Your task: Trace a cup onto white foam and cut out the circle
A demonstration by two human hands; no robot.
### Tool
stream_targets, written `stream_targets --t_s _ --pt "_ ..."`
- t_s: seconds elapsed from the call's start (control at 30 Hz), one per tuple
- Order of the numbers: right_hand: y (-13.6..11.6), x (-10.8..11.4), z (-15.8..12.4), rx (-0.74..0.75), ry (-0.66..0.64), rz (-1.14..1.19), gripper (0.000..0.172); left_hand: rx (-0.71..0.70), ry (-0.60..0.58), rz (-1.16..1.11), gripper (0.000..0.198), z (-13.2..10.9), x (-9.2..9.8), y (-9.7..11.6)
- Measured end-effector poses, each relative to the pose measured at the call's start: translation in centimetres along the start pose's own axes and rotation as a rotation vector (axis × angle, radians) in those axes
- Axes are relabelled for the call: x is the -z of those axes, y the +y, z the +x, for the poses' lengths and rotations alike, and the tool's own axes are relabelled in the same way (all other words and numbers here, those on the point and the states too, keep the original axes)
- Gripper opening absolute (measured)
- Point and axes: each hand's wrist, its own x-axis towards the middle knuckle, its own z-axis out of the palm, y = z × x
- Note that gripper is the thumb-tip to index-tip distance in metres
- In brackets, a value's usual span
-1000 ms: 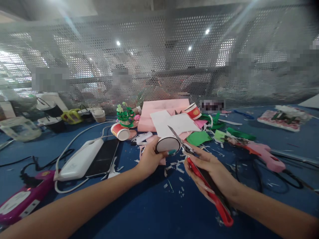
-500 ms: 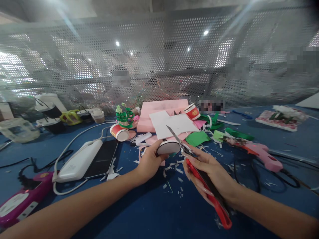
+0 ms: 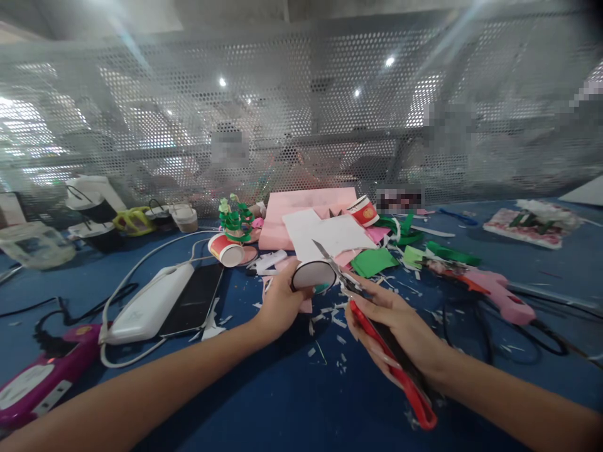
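My left hand is closed on a small paper cup, its white round end with a dark rim turned toward me. A bit of teal shows beneath the cup, and most of its side is hidden. In my right hand is a pair of scissors with red and black handles, the fingers wrapped round them. The scissors' blades point up and left, right beside the cup's rim; I cannot tell whether they touch it. Below both hands, white paper scraps are scattered over the blue table.
Behind the hands lie white paper, pink sheets, green paper and two red paper cups. A pink glue gun with its cord is at right. Left are a power bank, a phone and a purple power strip.
The cup in my left hand has shifted slightly left and tilted, so more of its white round end shows. The scissors have barely moved.
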Motion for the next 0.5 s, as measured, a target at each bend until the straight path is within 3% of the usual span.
stream_targets --t_s 0.17,0.37,0.5 --pt "-0.06 -0.08 -0.16 -0.004 0.014 -0.008 0.059 -0.001 -0.006 0.004 0.041 -0.08 -0.07 0.45" --pt "-0.18 -0.17 -0.25 0.004 -0.008 -0.019 0.054 0.024 -0.113 0.159 0.019 -0.65 0.05 0.16" --pt "-0.27 -0.37 -0.29 0.009 0.02 -0.017 0.054 0.028 -0.133 0.151 0.021 -0.69 0.09 0.09"
